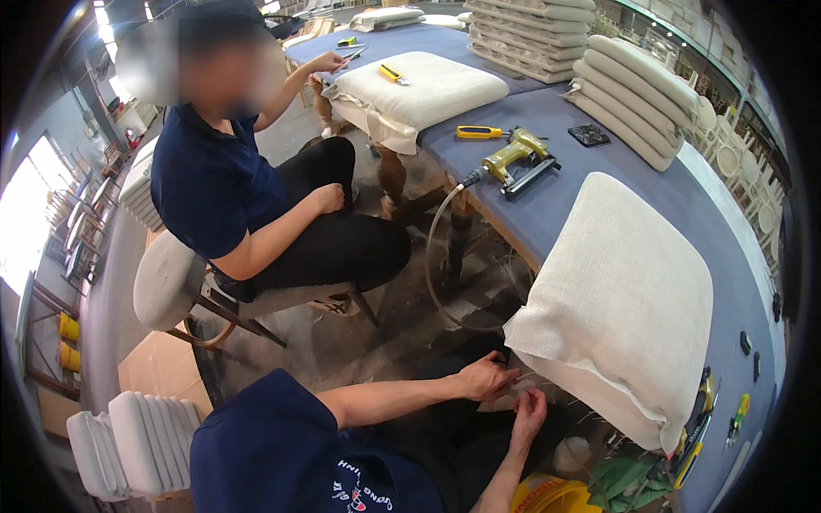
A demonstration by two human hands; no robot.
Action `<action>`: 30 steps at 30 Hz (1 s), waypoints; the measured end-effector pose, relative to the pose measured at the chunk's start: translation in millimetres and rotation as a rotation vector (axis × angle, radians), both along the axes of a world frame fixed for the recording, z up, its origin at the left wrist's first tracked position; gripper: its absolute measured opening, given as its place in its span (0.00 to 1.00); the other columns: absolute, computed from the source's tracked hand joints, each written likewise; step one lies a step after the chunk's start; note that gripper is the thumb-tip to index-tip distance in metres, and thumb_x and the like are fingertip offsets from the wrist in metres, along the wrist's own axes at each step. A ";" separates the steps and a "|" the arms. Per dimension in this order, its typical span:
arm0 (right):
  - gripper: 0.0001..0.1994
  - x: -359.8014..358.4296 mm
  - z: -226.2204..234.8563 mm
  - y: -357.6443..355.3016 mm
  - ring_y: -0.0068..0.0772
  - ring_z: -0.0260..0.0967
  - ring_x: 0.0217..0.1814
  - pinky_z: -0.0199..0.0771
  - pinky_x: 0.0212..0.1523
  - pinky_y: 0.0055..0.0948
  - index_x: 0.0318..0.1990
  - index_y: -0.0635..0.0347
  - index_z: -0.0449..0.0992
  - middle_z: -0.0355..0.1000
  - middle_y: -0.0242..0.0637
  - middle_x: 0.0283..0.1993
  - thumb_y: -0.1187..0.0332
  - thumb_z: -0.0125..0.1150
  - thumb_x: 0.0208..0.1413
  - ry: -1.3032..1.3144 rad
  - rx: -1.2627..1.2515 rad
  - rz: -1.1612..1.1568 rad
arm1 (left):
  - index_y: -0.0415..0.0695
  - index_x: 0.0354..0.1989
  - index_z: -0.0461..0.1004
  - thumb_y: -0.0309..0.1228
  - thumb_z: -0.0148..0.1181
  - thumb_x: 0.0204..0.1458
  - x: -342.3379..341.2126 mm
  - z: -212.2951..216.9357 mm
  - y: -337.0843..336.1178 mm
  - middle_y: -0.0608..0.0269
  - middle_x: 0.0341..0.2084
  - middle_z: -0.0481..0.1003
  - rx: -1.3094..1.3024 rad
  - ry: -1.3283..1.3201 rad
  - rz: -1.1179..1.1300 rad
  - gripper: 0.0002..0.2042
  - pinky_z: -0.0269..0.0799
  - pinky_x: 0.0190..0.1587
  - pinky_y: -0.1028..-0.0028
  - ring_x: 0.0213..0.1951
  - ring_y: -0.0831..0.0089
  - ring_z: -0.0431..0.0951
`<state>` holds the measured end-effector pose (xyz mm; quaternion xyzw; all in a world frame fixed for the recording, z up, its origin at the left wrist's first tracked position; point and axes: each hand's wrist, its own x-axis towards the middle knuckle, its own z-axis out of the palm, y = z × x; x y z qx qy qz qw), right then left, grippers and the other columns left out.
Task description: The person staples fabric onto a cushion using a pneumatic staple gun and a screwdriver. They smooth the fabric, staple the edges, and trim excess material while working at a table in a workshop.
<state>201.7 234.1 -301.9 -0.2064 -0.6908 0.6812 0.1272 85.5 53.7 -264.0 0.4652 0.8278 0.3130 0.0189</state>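
Note:
My left hand (489, 377) is closed, its fingertips pinched together just below the near corner of a cream upholstered seat cushion (624, 282). A thin pale strand (528, 374) shows beside those fingertips; whether they grip it is too small to tell. Close by, my right hand (530, 414) is also closed in a pinch, and what its fingers hold cannot be made out. The cushion rests on the blue-covered table (547, 218), overhanging its edge, with loose fabric along its lower side. Neither hand visibly touches the cushion.
A yellow-green staple gun (522, 156) with an air hose (430, 256) lies beyond the cushion, near a yellow-handled screwdriver (479, 132). A co-worker (222, 188) sits at left by another cushion (419, 90) bearing a cutter (393, 73). Cushion stacks (633, 98) stand behind. A yellow bucket (556, 496) is below.

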 end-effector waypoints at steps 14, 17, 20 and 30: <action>0.14 -1.5 20.2 -7.4 0.25 0.75 0.43 0.78 0.47 0.30 0.57 0.67 0.77 0.80 0.37 0.44 0.71 0.66 0.68 -0.094 0.288 0.198 | 0.52 0.45 0.83 0.38 0.58 0.66 -3.0 7.0 -1.5 0.57 0.29 0.83 -0.061 -0.038 -0.045 0.09 0.65 0.68 0.54 0.42 0.59 0.85; 0.13 -1.5 17.1 -3.8 0.25 0.75 0.44 0.77 0.48 0.29 0.55 0.66 0.77 0.80 0.36 0.44 0.72 0.66 0.67 -0.126 0.319 0.211 | 0.54 0.47 0.84 0.38 0.60 0.64 -2.7 9.8 -3.3 0.59 0.32 0.84 -0.062 -0.008 -0.058 0.10 0.64 0.68 0.55 0.44 0.61 0.85; 0.13 0.5 16.4 -4.6 0.25 0.75 0.44 0.77 0.47 0.29 0.55 0.66 0.76 0.79 0.35 0.43 0.73 0.66 0.66 -0.098 0.308 0.169 | 0.56 0.53 0.84 0.38 0.62 0.62 -2.4 11.3 -5.3 0.61 0.36 0.85 -0.060 -0.063 -0.093 0.13 0.63 0.68 0.55 0.47 0.62 0.84; 0.12 0.1 -13.5 3.5 0.27 0.78 0.49 0.81 0.48 0.30 0.57 0.70 0.76 0.80 0.38 0.52 0.79 0.60 0.68 -0.021 0.214 0.181 | 0.55 0.55 0.81 0.36 0.63 0.60 -5.1 10.6 -8.2 0.61 0.40 0.85 0.079 -0.120 -0.112 0.15 0.63 0.67 0.55 0.49 0.63 0.83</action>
